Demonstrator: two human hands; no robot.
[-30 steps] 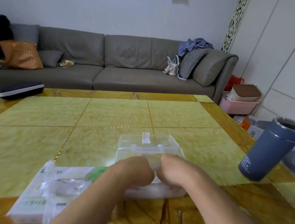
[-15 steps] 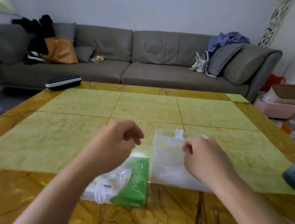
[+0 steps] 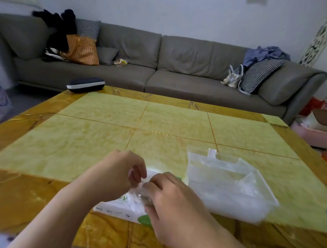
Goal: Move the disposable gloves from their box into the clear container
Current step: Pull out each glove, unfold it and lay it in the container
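Gloves (image 3: 137,197) (thin, see-through) poke from the white-and-green box (image 3: 121,210); your left hand (image 3: 116,174) and right hand (image 3: 173,198) both pinch them, beside the clear container (image 3: 227,184).

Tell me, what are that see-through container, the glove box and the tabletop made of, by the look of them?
The clear container looks like rigid transparent plastic: the table shows through its walls. The glove box seems thin printed cardboard, white with green, matte. The table looks like polished stone or tile, yellow-green panels with veined amber borders and faint glare; which of those, I cannot tell.
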